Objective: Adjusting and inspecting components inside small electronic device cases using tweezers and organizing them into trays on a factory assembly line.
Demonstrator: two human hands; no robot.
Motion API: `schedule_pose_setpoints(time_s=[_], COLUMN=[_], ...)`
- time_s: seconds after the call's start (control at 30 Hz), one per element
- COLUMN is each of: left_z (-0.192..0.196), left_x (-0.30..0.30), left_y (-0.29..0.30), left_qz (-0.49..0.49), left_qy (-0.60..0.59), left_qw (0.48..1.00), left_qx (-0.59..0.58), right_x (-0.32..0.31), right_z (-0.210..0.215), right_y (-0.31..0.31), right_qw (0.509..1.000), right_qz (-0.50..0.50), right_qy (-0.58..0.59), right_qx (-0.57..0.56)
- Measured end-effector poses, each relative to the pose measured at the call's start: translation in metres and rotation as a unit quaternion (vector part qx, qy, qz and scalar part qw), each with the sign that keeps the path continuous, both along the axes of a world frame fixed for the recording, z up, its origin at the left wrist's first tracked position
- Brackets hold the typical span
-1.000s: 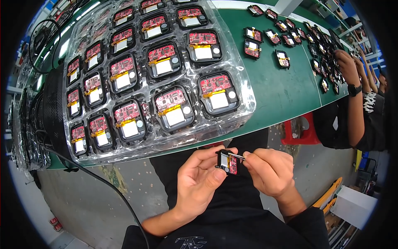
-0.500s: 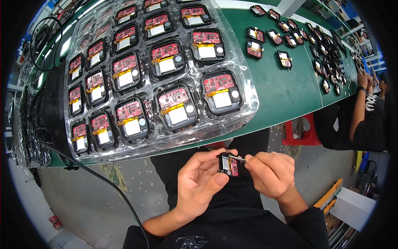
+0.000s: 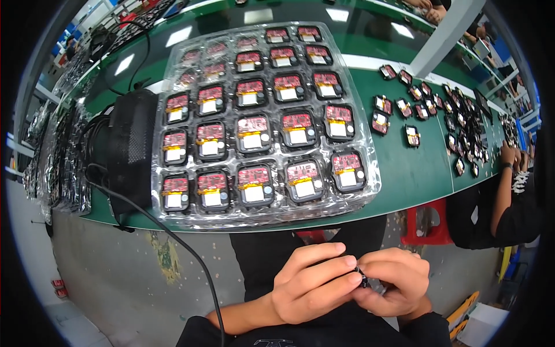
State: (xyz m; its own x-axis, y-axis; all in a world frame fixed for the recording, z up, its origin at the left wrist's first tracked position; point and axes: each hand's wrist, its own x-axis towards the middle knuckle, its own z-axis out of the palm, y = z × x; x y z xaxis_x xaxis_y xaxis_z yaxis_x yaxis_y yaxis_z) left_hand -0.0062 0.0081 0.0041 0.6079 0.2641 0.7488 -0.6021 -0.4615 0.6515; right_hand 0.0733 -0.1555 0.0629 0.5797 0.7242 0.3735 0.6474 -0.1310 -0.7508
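Note:
My left hand (image 3: 315, 283) and my right hand (image 3: 396, 280) meet over my lap, in front of the bench edge. Pinched between their fingertips is a small black device case (image 3: 362, 277), turned so only a dark edge shows. Its red circuit board and white battery, seen half a second ago, are hidden now. No slim metal tool can be made out in my right hand. Beyond my hands, a clear plastic tray (image 3: 272, 220) holds rows of similar black cases with red boards, white batteries and yellow tape.
A black mesh-sided box (image 3: 137, 147) stands left of the tray, and a black cable (image 3: 199, 260) hangs past my left arm. Loose units (image 3: 412, 136) and a heap of others (image 3: 462, 130) lie on the green bench (image 3: 399, 185). A red stool (image 3: 425, 225) and a co-worker (image 3: 497, 202) are at right.
My hands have come together, and the case has turned from board-side visible to edge-on. The slim metal tool in my right hand has gone from sight. The view has shifted, showing more of the bench.

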Motion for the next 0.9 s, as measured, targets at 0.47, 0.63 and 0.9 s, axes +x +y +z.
schedule_pose_setpoints(time_s=[0.47, 0.63, 0.9], left_z=[0.021, 0.024, 0.023], left_x=[0.003, 0.003, 0.003], left_y=[0.045, 0.045, 0.047], left_qz=[0.179, 0.187, 0.19], left_qy=[0.066, 0.094, 0.106], left_qw=[0.963, 0.96, 0.957], left_qx=[0.191, 0.183, 0.19], right_x=[0.174, 0.206, 0.198], right_z=[0.043, 0.055, 0.061], right_y=[0.182, 0.233, 0.255], right_qw=[0.93, 0.901, 0.882], right_qz=[-0.06, -0.073, -0.05], right_qy=[-0.362, -0.35, -0.255], right_qx=[0.002, -0.245, -0.392])
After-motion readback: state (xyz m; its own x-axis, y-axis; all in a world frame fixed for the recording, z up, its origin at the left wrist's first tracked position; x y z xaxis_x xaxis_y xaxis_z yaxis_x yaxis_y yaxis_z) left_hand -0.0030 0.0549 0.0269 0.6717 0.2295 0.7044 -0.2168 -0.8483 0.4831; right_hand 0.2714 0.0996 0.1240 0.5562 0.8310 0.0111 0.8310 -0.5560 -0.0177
